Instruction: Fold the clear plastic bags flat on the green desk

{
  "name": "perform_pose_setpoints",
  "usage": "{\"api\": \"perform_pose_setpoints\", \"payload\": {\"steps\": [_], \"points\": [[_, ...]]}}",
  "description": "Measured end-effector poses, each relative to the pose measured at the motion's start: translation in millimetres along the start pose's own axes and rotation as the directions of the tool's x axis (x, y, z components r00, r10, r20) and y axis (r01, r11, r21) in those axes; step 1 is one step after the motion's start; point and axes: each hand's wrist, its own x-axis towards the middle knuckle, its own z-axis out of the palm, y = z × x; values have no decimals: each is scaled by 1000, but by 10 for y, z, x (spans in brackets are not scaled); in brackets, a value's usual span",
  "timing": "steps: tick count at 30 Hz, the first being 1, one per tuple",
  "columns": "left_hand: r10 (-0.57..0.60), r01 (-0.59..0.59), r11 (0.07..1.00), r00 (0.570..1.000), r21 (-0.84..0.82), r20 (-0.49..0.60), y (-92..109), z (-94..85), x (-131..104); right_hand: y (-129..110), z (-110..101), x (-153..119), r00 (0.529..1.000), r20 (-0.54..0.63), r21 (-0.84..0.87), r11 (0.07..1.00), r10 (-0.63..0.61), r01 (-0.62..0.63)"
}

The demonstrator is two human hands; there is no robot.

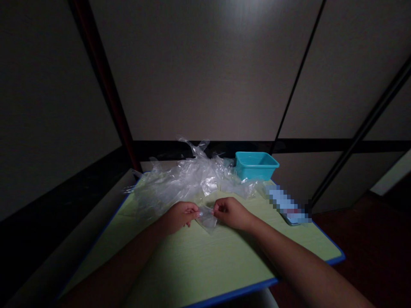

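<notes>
A small piece of clear plastic film (208, 222), perhaps a bag, is stretched between my two hands just above the table. My left hand (183, 217) pinches its left edge between thumb and index finger. On the other side my right hand (229, 211) pinches the right edge, with the fingers curled in. The film hangs down in a point between them. Right behind the hands lies a large loose heap of crumpled clear plastic (183, 179), spread over the back of the table.
The pale green table (199, 269) has a blue edge. At its back right stands a turquoise plastic basket (255, 173), touching the plastic heap. A flat, blurred-out object (287, 207) lies near the right edge. Panelled doors (205, 85) rise behind the table.
</notes>
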Motion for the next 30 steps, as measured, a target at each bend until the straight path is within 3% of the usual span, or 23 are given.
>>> {"api": "perform_pose_setpoints", "payload": {"steps": [9, 23, 30], "points": [[3, -2, 999, 999, -33, 34, -28, -2, 8, 12, -22, 16, 994, -19, -290, 951, 111, -111], [30, -27, 997, 999, -78, 35, 27, 21, -21, -12, -69, 13, 984, -1, -239, 955, 178, -173], [64, -63, 997, 998, -52, 20, -41, 26, 2, 21, -60, 28, 981, -25, -216, 957, 191, -192]]}}
